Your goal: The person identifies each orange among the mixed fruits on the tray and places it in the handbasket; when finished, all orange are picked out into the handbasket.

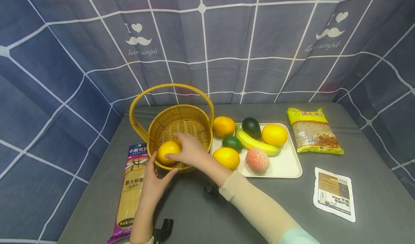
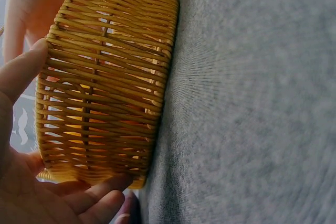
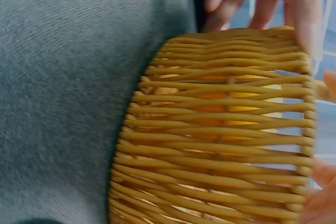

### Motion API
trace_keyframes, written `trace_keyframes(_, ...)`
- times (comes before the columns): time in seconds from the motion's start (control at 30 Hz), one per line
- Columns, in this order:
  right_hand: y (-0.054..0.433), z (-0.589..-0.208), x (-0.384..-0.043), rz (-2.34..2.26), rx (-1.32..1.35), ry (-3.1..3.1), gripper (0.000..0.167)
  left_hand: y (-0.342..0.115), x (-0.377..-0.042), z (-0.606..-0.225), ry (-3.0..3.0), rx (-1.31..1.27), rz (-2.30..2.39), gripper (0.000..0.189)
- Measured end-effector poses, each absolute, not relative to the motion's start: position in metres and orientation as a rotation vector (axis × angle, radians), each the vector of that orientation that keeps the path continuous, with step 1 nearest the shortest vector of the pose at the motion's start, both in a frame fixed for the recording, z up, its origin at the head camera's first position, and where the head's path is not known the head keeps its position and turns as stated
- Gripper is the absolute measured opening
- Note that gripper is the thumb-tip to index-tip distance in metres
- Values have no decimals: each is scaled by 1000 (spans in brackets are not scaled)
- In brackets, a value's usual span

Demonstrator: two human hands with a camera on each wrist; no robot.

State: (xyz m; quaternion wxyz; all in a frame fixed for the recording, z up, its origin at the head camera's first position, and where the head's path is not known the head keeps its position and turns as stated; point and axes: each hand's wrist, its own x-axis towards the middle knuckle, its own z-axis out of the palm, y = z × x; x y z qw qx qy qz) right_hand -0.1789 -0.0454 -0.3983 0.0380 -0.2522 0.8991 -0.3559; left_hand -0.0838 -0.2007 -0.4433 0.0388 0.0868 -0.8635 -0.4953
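Note:
A yellow wicker basket (image 1: 176,116) with a tall arched handle stands at the middle left of the table. Inside its near left part is an orange (image 1: 169,151), and my right hand (image 1: 189,152) grips it from above, thumb and fingers round it. My left hand (image 1: 155,186) holds the basket's near left side; in the left wrist view its thumb touches the rim and the fingers (image 2: 100,198) lie along the woven wall. Through the weave in the right wrist view, the orange (image 3: 215,103) shows only in strips.
Right of the basket, a white tray (image 1: 290,166) bears a banana (image 1: 256,144), a peach (image 1: 257,160), an avocado (image 1: 251,127) and several other fruits. A spaghetti pack (image 1: 129,190) lies at left; a yellow pasta bag (image 1: 314,130) and a white pouch (image 1: 335,193) lie at right.

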Motion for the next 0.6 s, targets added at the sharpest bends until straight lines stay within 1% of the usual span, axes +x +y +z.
trace_keyframes(0.27, -23, -373, -166, -1209, -787, 2769, 79, -200, -84, -445, -2670, 291, -1515, 99)
trace_keyframes(0.6, 21, -335, -151, -1462, -738, 2815, 77, -200, -86, -446, -2640, 268, -1506, 97)
